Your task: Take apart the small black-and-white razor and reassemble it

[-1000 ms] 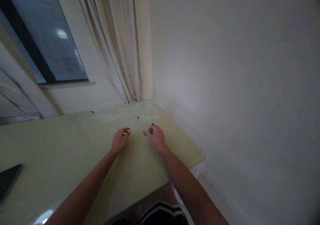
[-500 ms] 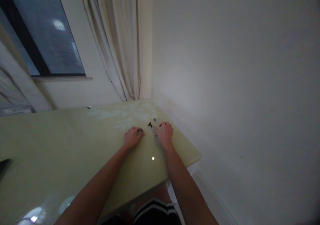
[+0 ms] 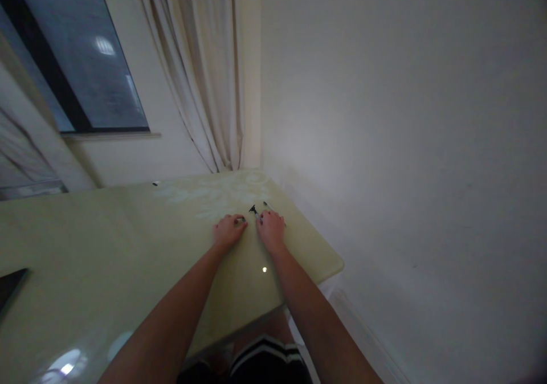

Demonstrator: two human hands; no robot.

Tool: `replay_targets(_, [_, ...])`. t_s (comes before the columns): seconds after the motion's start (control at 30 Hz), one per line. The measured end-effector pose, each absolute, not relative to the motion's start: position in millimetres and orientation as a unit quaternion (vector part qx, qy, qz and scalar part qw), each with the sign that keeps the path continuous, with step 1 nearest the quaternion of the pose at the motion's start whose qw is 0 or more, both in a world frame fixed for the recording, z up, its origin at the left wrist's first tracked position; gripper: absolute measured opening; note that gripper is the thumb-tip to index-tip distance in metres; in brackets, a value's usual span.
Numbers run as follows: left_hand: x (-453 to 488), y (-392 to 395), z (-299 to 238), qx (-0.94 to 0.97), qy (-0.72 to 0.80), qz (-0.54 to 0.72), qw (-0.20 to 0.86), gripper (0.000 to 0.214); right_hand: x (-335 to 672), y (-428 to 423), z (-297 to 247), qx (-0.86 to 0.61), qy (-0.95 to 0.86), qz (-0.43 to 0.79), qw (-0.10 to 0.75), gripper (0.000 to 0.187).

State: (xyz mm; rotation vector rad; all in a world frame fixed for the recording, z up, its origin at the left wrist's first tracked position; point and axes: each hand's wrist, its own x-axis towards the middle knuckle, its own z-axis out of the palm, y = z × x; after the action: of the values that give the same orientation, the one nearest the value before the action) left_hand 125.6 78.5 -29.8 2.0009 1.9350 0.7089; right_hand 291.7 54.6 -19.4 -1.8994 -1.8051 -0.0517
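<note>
My left hand (image 3: 228, 230) rests on the pale yellow-green table, thumb and fingers closed round a small dark piece (image 3: 243, 219) whose kind I cannot make out. Just to its right, my right hand (image 3: 272, 228) is closed over the handle of what looks like a razor (image 3: 253, 209). The razor's black T-shaped head sticks out past the fingertips, pointing away from me; most of its handle is hidden. Beyond the right knuckles lies a thin, light stick with a dark tip (image 3: 265, 204), partly covered by the hand.
The table (image 3: 106, 241) meets a bare wall (image 3: 405, 144) on the right. A small dark-and-white item (image 3: 155, 184) lies near the far edge, and a dark flat object (image 3: 12, 286) at the left. Behind are a curtain (image 3: 205, 76) and a window (image 3: 94, 59).
My right hand has shifted left from beside the thin stick onto the razor's handle, and the razor head has moved slightly left. My left hand stays nearly in place.
</note>
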Motion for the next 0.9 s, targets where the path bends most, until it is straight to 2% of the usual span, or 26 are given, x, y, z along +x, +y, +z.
replay_targets(0.1, [124,78,-31,0.693,0.666,0.241,0.131,0.044,305,53,-15,-0.745,-0.597,-0.029,0.298,0.024])
replay_targets(0.17, [124,77,-32,0.696,0.665,0.239,0.129,0.044,314,52,-14,-0.768,-0.568,-0.017,0.294,0.026])
replay_targets(0.3, [124,74,-30,0.699,0.664,0.234,0.125,0.044,322,53,-17,-0.766,-0.585,0.027,0.266,0.023])
replay_targets(0.67, [126,74,-32,0.698,0.668,0.228,0.123,0.048,317,51,-18,-0.762,-0.583,0.044,0.279,0.022])
replay_targets(0.9, [126,75,-33,0.691,0.669,0.238,0.135,0.05,316,52,-19,-0.746,-0.582,0.016,0.323,0.027])
